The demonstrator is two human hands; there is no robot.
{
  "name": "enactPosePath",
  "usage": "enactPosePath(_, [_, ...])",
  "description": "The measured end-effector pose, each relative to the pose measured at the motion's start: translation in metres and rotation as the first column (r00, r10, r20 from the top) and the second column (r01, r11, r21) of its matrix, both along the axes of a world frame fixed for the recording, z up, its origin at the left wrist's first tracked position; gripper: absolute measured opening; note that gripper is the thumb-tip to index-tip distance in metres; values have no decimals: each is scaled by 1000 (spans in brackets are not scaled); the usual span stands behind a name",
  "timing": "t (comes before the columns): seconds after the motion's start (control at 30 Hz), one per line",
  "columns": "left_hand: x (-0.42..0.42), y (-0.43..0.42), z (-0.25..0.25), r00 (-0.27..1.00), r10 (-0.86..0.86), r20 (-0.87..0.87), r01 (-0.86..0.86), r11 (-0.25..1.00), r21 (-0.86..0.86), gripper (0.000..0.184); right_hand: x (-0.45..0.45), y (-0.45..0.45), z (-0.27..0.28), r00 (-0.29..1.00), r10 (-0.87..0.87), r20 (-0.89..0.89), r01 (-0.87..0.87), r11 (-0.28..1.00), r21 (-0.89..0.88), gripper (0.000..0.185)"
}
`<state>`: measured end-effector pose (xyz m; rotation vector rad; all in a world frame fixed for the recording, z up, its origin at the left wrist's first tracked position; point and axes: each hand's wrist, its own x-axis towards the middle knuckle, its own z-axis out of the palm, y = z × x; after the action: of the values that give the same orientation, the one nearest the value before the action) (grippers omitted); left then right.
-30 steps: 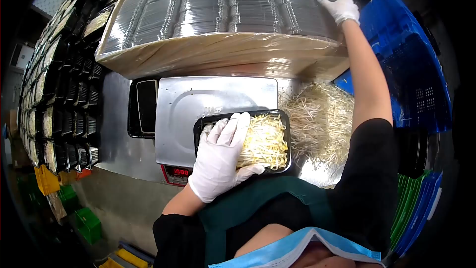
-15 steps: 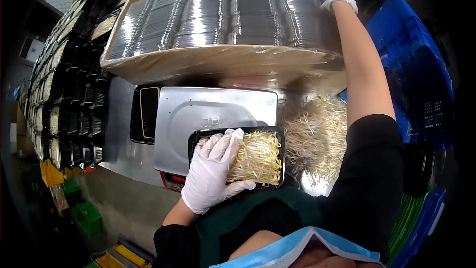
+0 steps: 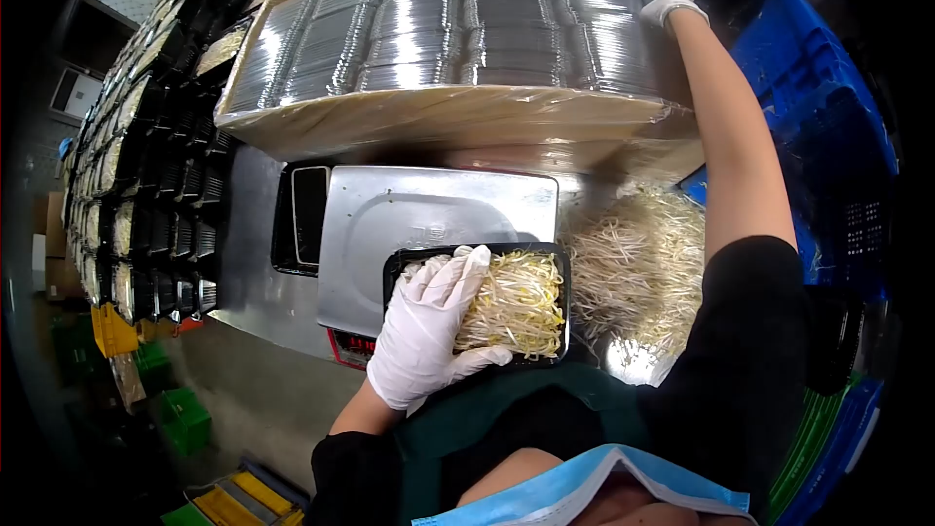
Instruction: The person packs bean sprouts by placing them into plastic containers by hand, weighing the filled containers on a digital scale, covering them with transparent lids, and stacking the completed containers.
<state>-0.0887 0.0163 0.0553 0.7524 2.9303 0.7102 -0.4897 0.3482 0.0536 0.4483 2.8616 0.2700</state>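
Observation:
My left hand, in a white glove, lies with stretched fingers over bean sprouts in a black plastic tray. Its thumb is spread toward the tray's near side. The tray sits on the front right of a metal-topped scale, partly past its edge; the red display is half covered by my wrist. My right hand, also gloved, reaches to the far right corner of a box of clear plastic lids. Its fingers are closed at the edge of a lid stack, and the fingertips are partly hidden.
Loose bean sprouts are heaped right of the scale. An empty black tray lies left of it. Filled black trays stand stacked at far left. Blue crates are on the right, green crates on the floor.
The view has shifted slightly, so the scene sits further right. The right hand's fingers have curled in at the lid stack. The left hand stays on the sprouts.

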Motion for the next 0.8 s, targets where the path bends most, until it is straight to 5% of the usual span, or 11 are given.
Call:
enactPosePath(0.07, [0,-1,-2,1000,5,5,-5,1000,28,94,-10,2,-2,997,-64,-37,64,998,-17,85])
enactPosePath(0.1, [-1,-2,-2,1000,1,11,-2,999,46,94,-7,2,-3,945,-255,-205,194,941,-278,85])
enactPosePath(0.13, [-1,-3,-3,1000,6,5,-7,999,44,94,-2,2,-6,918,-274,-287,197,943,-269,86])
enactPosePath(0.37, [3,-7,-9,999,-13,-50,17,998,64,92,51,26,35,881,-62,-470,-88,953,-289,86])
enactPosePath(0.47, [5,-7,-11,998,-14,-61,19,997,68,92,66,40,103,807,-79,-585,-233,868,-439,73])
enactPosePath(0.57, [4,-7,-14,997,-23,-75,29,996,85,94,121,11,179,667,-12,-745,-449,791,-415,29])
enactPosePath(0.6, [4,-6,-12,997,-16,-77,24,994,104,93,139,-6,184,613,-94,-784,-611,574,-546,46])
enactPosePath(0.63, [5,-5,-11,997,-11,-74,19,994,106,93,133,-3,177,617,-90,-782,-611,571,-548,46])
enactPosePath(0.67, [6,-4,-11,996,-5,-91,15,993,113,92,120,5,161,770,-337,-541,-465,284,-838,47])
enactPosePath(0.7, [7,-4,-11,994,1,-111,12,993,118,91,108,4,143,825,-353,-441,-408,167,-897,42])
enactPosePath(0.8, [9,-6,-14,987,-14,-163,36,990,135,88,83,-12,63,917,-302,-260,-277,-12,-961,33])
